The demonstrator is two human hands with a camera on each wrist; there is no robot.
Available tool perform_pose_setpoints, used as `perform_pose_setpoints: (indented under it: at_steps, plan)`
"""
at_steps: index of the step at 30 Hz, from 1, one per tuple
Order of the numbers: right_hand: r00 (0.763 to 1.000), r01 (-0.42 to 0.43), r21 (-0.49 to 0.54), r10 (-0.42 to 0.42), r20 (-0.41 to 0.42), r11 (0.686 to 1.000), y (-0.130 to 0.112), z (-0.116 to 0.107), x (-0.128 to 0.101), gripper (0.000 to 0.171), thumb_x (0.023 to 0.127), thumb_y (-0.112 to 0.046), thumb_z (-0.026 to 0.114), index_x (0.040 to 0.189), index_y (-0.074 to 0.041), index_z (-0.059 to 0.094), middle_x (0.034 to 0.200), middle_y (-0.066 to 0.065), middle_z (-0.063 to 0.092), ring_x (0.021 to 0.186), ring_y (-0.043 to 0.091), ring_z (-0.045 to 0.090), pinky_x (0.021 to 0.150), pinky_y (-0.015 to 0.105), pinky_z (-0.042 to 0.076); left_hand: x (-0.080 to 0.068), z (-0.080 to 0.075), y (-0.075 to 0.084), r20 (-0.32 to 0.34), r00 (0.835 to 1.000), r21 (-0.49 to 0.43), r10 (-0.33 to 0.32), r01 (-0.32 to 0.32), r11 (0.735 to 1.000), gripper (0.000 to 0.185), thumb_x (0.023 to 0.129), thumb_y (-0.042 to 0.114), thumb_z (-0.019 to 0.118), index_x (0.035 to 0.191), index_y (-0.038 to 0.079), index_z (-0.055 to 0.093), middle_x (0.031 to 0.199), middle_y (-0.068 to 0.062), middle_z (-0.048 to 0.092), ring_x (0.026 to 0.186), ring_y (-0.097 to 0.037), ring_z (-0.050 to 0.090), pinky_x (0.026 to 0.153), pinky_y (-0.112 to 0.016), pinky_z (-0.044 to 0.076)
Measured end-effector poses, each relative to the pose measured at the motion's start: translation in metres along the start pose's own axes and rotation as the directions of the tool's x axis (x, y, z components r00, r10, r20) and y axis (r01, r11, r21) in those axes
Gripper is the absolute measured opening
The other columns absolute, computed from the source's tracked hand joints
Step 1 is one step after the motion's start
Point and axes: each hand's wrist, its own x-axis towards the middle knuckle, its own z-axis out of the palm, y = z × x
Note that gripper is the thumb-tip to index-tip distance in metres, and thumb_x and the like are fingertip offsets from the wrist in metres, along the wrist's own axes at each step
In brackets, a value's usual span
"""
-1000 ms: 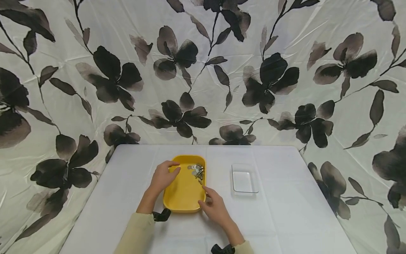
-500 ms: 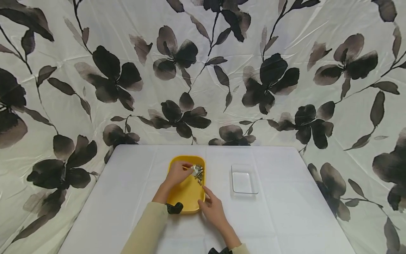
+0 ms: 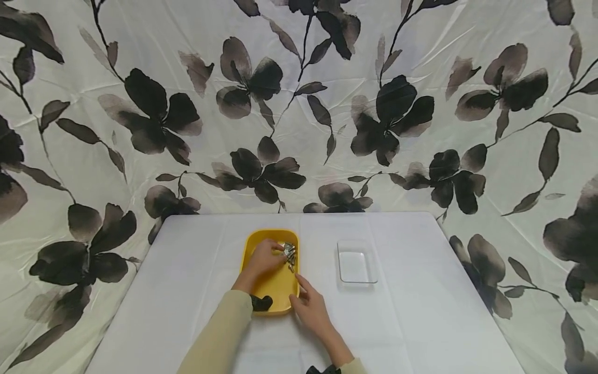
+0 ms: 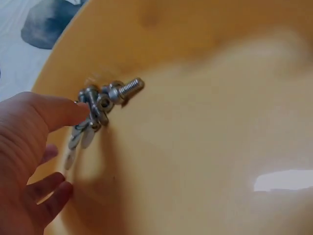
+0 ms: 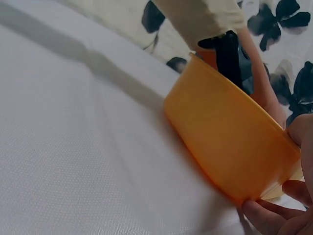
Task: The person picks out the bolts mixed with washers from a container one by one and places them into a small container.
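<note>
**A:** What are the hands doing?

**B:** The left hand (image 3: 264, 255) reaches into a yellow tray (image 3: 273, 296) in the middle of the bench (image 3: 187, 291). Its fingertips (image 4: 73, 110) touch a small cluster of metal bolts and washers (image 4: 100, 100) at the tray's far right corner. In the left wrist view the fingers are loosely bent and press against the side of the pile. I cannot tell whether any piece is actually pinched. The right hand (image 3: 310, 309) rests at the tray's near right corner, fingers lightly curled against its outer wall and rim. Judging by that placement, it steadies the tray so it does not slide while the other hand works inside.

**A:** What do the things look and feel like?

**B:** The tray is a rounded rectangle of smooth plastic, glossy enough to show a white highlight on its floor, with shallow sloping walls. The hardware is shiny silver steel: at least one short threaded bolt with a socket head, plus flat thin washers fanned beneath it. To the right, apart from the tray, sits a clear dish (image 3: 357, 262), rectangular with rounded corners, apparently holding nothing.

**A:** And the surroundings?

**B:** A white cloth with a fine weave covers the bench. Behind and to both sides hangs a pale, creased curtain (image 3: 420, 62) printed with large dark flowers and leaves. The person wears pale yellow-green sleeves (image 3: 219, 337) and a black strap at each wrist.
</note>
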Motion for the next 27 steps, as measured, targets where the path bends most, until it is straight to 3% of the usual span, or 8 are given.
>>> perform_pose_setpoints:
  at_steps: [4, 8, 10, 16, 22, 27]
  plan:
    - [1.0, 0.004, -0.002, -0.004, 0.006, 1.0, 0.002, 0.001, 0.001, 0.054, 0.094, -0.011, 0.062, 0.144, -0.003, 0.044, 0.143, 0.022, 0.045, 0.11, 0.038, 0.06, 0.083, 0.03, 0.052, 0.003, 0.001, -0.003, -0.002, 1.0, 0.028, 0.016, -0.016, 0.999, 0.026, 0.08, 0.024, 0.08, 0.1, 0.009, 0.076, 0.121, -0.014, 0.059, 0.117, -0.032, 0.052, 0.102, -0.047, 0.038]
    - [1.0, 0.016, -0.006, -0.016, -0.02, 1.0, 0.019, 0.005, 0.004, 0.055, 0.094, -0.016, 0.064, 0.145, -0.01, 0.045, 0.143, 0.017, 0.046, 0.109, 0.033, 0.062, 0.082, 0.028, 0.052, 0.004, 0.002, -0.004, -0.004, 0.999, 0.064, 0.049, -0.048, 0.997, 0.02, 0.079, 0.025, 0.081, 0.093, 0.011, 0.078, 0.116, -0.014, 0.06, 0.115, -0.033, 0.052, 0.102, -0.047, 0.038]
    - [0.999, 0.03, 0.007, -0.029, -0.024, 1.0, 0.018, 0.005, 0.004, 0.055, 0.093, -0.013, 0.064, 0.144, -0.007, 0.045, 0.142, 0.019, 0.047, 0.107, 0.034, 0.062, 0.081, 0.027, 0.052, 0.004, 0.003, -0.005, 0.002, 0.999, 0.077, 0.046, -0.046, 0.996, 0.018, 0.079, 0.027, 0.082, 0.09, 0.013, 0.078, 0.117, -0.014, 0.06, 0.116, -0.033, 0.051, 0.102, -0.048, 0.038]
    - [0.997, 0.069, 0.041, -0.068, -0.024, 0.997, -0.003, 0.001, 0.001, 0.053, 0.092, -0.003, 0.062, 0.141, 0.004, 0.044, 0.139, 0.027, 0.047, 0.105, 0.043, 0.061, 0.081, 0.027, 0.053, 0.002, 0.004, -0.005, -0.025, 0.999, 0.06, 0.041, -0.04, 0.997, 0.012, 0.08, 0.022, 0.08, 0.088, 0.013, 0.079, 0.119, -0.015, 0.058, 0.115, -0.034, 0.052, 0.098, -0.048, 0.042]
    - [0.999, 0.043, 0.031, -0.043, -0.003, 0.999, -0.018, -0.002, -0.003, 0.052, 0.093, -0.003, 0.061, 0.141, 0.004, 0.045, 0.137, 0.029, 0.048, 0.106, 0.043, 0.061, 0.084, 0.03, 0.052, 0.0, 0.005, -0.006, -0.045, 0.999, 0.048, 0.018, -0.016, 0.999, 0.01, 0.08, 0.018, 0.08, 0.086, 0.011, 0.079, 0.118, -0.016, 0.057, 0.113, -0.034, 0.052, 0.098, -0.048, 0.041]
    - [1.0, 0.025, 0.038, -0.025, -0.004, 0.999, -0.017, -0.002, -0.005, 0.053, 0.093, -0.004, 0.061, 0.142, 0.003, 0.044, 0.138, 0.027, 0.047, 0.106, 0.041, 0.061, 0.084, 0.031, 0.052, -0.001, 0.007, -0.008, -0.082, 0.996, 0.017, 0.044, -0.043, 0.999, 0.009, 0.077, 0.015, 0.083, 0.08, 0.008, 0.078, 0.111, -0.015, 0.059, 0.11, -0.033, 0.053, 0.097, -0.047, 0.042]
